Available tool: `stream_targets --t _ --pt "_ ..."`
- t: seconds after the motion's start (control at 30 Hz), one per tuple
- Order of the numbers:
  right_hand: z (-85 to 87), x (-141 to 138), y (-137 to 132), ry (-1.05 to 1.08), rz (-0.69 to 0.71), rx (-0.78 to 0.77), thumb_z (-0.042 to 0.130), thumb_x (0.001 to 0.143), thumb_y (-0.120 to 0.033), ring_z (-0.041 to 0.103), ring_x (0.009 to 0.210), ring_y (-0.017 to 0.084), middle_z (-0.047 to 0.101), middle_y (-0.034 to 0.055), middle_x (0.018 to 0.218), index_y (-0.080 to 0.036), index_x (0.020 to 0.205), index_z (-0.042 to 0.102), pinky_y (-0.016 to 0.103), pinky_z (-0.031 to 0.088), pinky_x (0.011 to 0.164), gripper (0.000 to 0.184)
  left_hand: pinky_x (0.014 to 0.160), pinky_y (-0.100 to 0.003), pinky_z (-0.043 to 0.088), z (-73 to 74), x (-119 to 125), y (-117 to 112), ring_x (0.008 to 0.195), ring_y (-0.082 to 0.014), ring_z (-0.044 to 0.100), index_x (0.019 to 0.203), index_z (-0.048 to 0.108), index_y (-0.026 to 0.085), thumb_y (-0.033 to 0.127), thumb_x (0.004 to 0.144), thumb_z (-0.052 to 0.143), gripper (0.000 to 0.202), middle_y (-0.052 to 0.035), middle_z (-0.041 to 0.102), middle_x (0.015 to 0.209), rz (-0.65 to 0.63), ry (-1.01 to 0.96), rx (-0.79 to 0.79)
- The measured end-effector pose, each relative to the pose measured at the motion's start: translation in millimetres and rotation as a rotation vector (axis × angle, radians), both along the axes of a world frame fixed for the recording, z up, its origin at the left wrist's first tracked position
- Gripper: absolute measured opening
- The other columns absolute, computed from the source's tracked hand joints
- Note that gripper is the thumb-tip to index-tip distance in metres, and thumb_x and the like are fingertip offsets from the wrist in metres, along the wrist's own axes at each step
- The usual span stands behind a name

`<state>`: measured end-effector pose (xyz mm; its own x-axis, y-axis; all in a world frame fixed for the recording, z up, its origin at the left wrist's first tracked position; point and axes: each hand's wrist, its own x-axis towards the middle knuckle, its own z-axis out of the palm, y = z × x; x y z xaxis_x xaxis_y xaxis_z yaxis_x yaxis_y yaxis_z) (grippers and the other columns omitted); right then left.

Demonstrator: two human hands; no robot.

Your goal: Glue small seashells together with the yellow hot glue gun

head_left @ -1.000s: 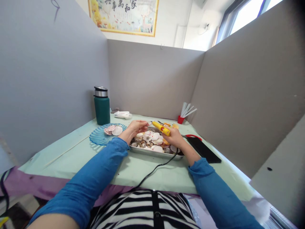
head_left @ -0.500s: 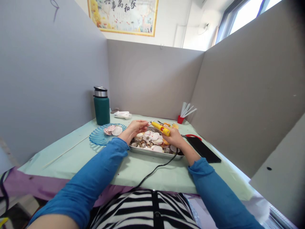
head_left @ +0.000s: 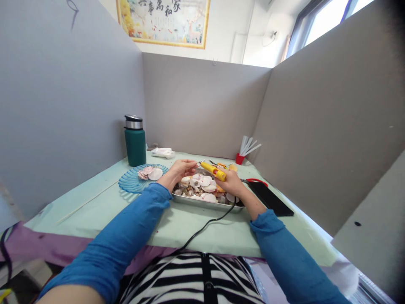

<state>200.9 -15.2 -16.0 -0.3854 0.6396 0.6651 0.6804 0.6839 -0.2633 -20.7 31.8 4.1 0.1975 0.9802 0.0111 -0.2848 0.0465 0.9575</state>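
The fingers of the right hand [head_left: 232, 182] are closed around a yellow pen-shaped electric tool [head_left: 214, 170], and its thin tip points up and to the left, toward the left hand [head_left: 179, 170]. The fingertips of the left hand are drawn together just beside this tip, as in a pinch, but whether something lies between them is too small to tell. Both hands hang over a shallow rectangular steel tray [head_left: 202, 202] filled with white and pink seashells [head_left: 202, 181]. A black cord [head_left: 202, 226] runs from the tool across the pale green table cover [head_left: 95, 202] toward the person. To the left of the tray stands a blue ribbed glass plate [head_left: 129, 182] with some shells, and behind it a dark green flask [head_left: 135, 141].
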Motion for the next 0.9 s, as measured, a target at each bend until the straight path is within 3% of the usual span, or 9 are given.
stream_targets --t 0.9 --pt "-1.6 -0.2 1.0 0.008 -0.01 -0.005 0.053 0.074 -0.018 0.062 0.07 0.017 0.07 0.0036 0.085 -0.017 0.094 0.066 0.025 0.046 0.069 0.024 0.051 -0.022 0.05 1.3 0.5 -0.9 0.046 -0.0078 0.057 0.08 0.064 0.009 0.008 0.074 0.071 0.01 -0.0062 0.068 0.07 0.012 0.002 -0.005"
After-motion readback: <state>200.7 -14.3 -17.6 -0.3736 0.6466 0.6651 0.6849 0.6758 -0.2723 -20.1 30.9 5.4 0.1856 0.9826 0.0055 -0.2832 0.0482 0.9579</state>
